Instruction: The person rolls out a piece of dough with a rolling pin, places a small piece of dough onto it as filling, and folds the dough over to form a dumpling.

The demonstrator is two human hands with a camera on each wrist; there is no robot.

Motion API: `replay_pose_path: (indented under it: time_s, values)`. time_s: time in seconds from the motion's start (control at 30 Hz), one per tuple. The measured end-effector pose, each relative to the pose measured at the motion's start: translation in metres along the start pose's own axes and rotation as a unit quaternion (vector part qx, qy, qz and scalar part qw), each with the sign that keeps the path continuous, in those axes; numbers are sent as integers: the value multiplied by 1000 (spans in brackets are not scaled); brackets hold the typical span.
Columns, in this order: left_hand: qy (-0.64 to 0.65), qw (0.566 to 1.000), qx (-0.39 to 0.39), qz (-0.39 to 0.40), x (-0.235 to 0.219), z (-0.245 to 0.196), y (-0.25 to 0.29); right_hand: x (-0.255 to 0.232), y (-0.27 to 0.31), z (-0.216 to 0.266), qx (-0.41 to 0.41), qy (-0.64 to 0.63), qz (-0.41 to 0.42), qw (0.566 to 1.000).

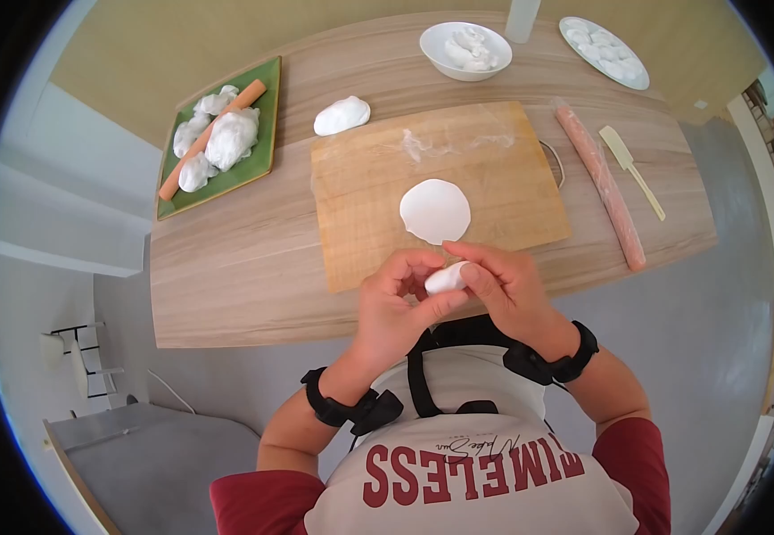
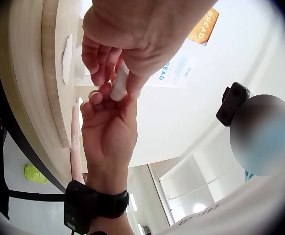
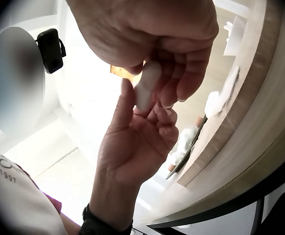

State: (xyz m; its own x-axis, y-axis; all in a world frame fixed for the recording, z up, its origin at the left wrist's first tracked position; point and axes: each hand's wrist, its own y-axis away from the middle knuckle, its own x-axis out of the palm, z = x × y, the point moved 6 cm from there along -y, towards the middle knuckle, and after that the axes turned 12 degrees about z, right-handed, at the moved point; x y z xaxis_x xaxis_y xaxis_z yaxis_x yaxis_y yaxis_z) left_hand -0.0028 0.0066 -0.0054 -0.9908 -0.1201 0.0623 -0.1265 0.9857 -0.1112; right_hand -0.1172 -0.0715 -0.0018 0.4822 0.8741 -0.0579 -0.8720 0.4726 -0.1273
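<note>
Both hands meet over the near edge of the wooden board and hold a small piece of white dough (image 1: 446,278) between them. My left hand (image 1: 396,299) pinches it from one side with thumb and curled fingers. On the other side my right hand (image 1: 514,283) grips it, thumb laid on top. The wrist views show the dough piece (image 2: 119,84) as smooth and folded, pressed between the fingertips of both hands, its far parts hidden by fingers. Just beyond the fingertips, a thin round dough sheet (image 1: 435,212) lies flat on the board (image 1: 360,196).
A lump of dough (image 1: 342,116) sits behind the board. At left, a green tray (image 1: 267,134) bears wrapped lumps and a rolling pin (image 1: 173,185). A white bowl (image 1: 436,62) and a plate (image 1: 641,80) stand behind. Rightward lie a film-wrapped pinkish rod (image 1: 601,178) and spatula (image 1: 628,160).
</note>
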Motion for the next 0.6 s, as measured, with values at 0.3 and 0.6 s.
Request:
replay_pose_path:
  time_s: [0.3, 0.6]
  values:
    - [51, 999, -16, -9, -3, 7, 2, -1, 0, -6, 74, -71, 9, 995]
    - [91, 994, -64, -12, -6, 10, 1, 0, 1, 6, -11, 73, 0, 997]
